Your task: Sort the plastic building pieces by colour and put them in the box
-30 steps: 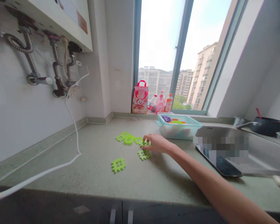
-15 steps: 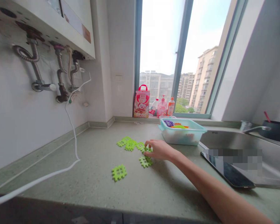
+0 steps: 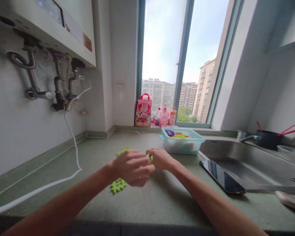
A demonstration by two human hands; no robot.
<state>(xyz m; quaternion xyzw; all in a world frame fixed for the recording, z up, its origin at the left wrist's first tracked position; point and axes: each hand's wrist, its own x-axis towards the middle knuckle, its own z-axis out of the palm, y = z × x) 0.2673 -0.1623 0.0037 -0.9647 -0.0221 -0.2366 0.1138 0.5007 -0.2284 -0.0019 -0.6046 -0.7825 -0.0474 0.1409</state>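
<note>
My right hand (image 3: 161, 159) is closed with its fingertips on a green interlocking tile (image 3: 150, 158), whose notched edge shows beside the fingers. My left hand (image 3: 132, 167) hovers just left of it over the counter. Its fingers are bent and a little apart, smeared slightly by motion, with nothing seen in them. Below my left wrist lies a single green tile with square holes (image 3: 118, 186). More green tiles (image 3: 123, 151) peek out behind the left hand, which hides most of that group.
A pale blue plastic tub (image 3: 183, 146) with purple, orange and green pieces stands behind my right hand. A phone (image 3: 222, 177) lies beside the sink (image 3: 238, 170). A white cable (image 3: 76, 144) crosses the counter at left. Bottles (image 3: 164, 115) and a pink bag (image 3: 143, 113) line the windowsill.
My left hand has come in from the lower left and now covers most of the green tiles. My right hand stays at the tile group. The view has shifted slightly to the right.
</note>
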